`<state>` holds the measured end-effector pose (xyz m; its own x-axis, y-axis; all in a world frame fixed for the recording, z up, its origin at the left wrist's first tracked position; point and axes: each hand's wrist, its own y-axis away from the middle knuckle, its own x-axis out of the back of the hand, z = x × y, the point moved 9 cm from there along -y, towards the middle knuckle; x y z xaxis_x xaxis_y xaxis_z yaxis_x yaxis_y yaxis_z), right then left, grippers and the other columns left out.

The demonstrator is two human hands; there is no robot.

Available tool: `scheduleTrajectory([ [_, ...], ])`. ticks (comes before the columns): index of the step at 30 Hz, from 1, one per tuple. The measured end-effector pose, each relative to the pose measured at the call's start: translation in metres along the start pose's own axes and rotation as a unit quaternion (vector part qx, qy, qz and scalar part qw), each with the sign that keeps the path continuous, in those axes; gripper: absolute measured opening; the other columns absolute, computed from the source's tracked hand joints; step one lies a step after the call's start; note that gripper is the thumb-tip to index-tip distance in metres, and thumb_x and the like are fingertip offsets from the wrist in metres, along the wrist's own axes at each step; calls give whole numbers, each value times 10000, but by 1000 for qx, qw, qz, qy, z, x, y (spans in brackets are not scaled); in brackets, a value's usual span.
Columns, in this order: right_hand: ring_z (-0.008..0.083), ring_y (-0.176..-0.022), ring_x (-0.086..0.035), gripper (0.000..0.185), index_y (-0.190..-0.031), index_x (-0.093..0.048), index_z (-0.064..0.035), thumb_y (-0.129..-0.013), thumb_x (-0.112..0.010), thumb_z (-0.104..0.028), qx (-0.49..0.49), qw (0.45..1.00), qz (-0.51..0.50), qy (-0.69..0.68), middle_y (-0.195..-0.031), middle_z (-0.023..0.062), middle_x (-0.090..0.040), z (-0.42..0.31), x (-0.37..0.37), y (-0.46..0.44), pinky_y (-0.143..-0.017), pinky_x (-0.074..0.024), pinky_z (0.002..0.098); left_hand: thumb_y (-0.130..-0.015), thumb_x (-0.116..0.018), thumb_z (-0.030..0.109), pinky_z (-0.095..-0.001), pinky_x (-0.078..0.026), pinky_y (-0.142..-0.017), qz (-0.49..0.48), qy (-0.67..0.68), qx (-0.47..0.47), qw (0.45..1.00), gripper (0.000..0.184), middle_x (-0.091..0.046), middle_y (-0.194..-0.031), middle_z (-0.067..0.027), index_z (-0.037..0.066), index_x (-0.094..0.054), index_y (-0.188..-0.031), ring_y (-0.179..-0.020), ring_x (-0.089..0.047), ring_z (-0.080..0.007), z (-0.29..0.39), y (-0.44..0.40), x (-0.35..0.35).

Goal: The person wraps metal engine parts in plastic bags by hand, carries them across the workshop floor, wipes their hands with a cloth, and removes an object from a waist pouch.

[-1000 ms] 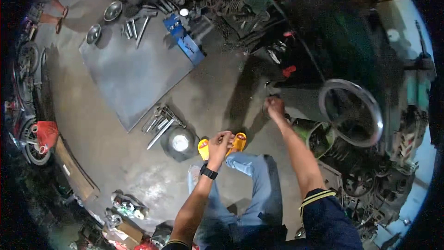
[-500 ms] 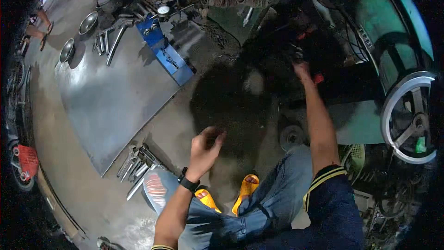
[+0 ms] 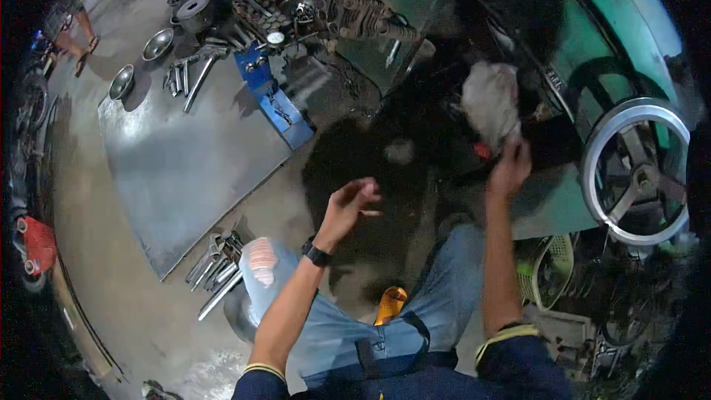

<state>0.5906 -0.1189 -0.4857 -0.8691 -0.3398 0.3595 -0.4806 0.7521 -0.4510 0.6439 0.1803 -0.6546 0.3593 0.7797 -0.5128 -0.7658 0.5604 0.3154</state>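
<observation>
A pale, crumpled rag hangs from my right hand, whose fingers are pinched on its lower end. It is raised over the dark area beside the green machine, near a small red part. My left hand, with a black watch on the wrist, hovers over the dark, stained floor in front of my knees. Its fingers are loosely bent and apart, and nothing shows between them. What lies in the deep shadow behind the rag cannot be made out.
A metal sheet on the left bears wrenches and a blue holder. More tools lie by my left knee. Metal bowls and greasy parts sit at the back. A spoked wheel stands right, above a green basket.
My right hand has drawn back from the shadowed area and now has the pale rag in it. My left hand has shifted slightly up and right. The view has tilted a little.
</observation>
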Motion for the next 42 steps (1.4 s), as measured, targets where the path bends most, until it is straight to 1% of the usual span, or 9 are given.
scheduleTrajectory([
  [5, 143, -826, -574, 127, -918, -640, -15, -872, -620, -132, 137, 866, -476, -67, -841, 37, -627, -113, -44, 186, -759, -457, 324, -940, -484, 401, -326, -497, -862, 67, 143, -10, 987, 545, -521, -1261, -111, 41, -409, -1342, -1136, -521, -199, 24, 0, -2],
  [8, 146, -858, -566, 186, -992, -628, -13, -848, -647, -129, -197, 900, -361, -145, -891, 28, -626, -48, -32, 166, -766, -455, 293, -941, -413, 335, -366, -497, -895, 67, 205, -61, 975, 435, -574, -1195, -115, 21, -496, -1230, -1031, -596, -227, 29, 13, 16],
  [14, 241, -1199, -473, 608, -1366, -383, -19, -792, -578, -41, 188, 875, -360, -265, -1319, 164, -461, -107, -85, 169, -981, -395, 323, -957, -382, 516, -300, -428, -926, -4, 173, -177, 969, 578, -569, -1150, -62, 23, -505, -1232, -1018, -549, -154, 67, 6, -28],
  [15, 300, -1175, -491, 594, -1324, -429, 0, -743, -552, -9, 64, 905, -356, -224, -1260, 182, -491, -102, -105, 181, -979, -398, 339, -962, -336, 546, -297, -403, -963, -146, 265, -210, 930, 607, -557, -1182, -68, 34, -499, -1245, -1068, -532, -152, 48, -14, -33],
  [25, 263, -797, -586, 196, -921, -532, 14, -793, -607, -115, -130, 982, -133, 37, -853, 132, -593, -8, -104, 122, -728, -463, 359, -928, -341, 599, -379, -205, -1094, 54, 232, -92, 967, 761, -461, -1347, -99, 38, -266, -1438, -1275, -372, -225, -24, 58, -61],
  [29, 163, -948, -571, 309, -1057, -574, -25, -893, -557, -286, -132, 959, -123, -217, -998, 106, -640, 15, -89, 126, -800, -456, 368, -949, -423, 493, -356, -280, -1069, 110, 32, -112, 987, 682, -455, -1341, -110, 49, -257, -1439, -1215, -431, -226, -23, 50, -23],
  [33, 371, -1228, -417, 488, -1266, -436, 51, -984, -355, -340, -202, 855, -429, -210, -1304, 234, -460, 11, -125, 229, -1051, -303, 398, -906, -591, 146, -274, -430, -887, 176, 31, -170, 969, 355, -584, -1133, -41, -9, -535, -1220, -1014, -544, -126, -19, 43, -14],
  [38, 424, -1292, -341, 642, -1307, -389, 91, -918, -515, -403, 89, 910, -394, -94, -1350, 294, -385, -98, -76, 234, -1076, -263, 451, -896, -590, 199, -288, -462, -864, 246, 73, -148, 955, 326, -622, -1117, -81, -26, -596, -1131, -998, -592, -171, -1, 54, 5],
  [42, 357, -1273, -403, 605, -1313, -402, 74, -931, -507, -383, -28, 842, -515, -158, -1360, 231, -418, -77, -72, 239, -1034, -347, 426, -898, -609, 301, -290, -486, -787, 328, 112, -183, 920, 369, -633, -1051, -82, 1, -593, -1111, -890, -603, -146, 28, 72, 20],
])
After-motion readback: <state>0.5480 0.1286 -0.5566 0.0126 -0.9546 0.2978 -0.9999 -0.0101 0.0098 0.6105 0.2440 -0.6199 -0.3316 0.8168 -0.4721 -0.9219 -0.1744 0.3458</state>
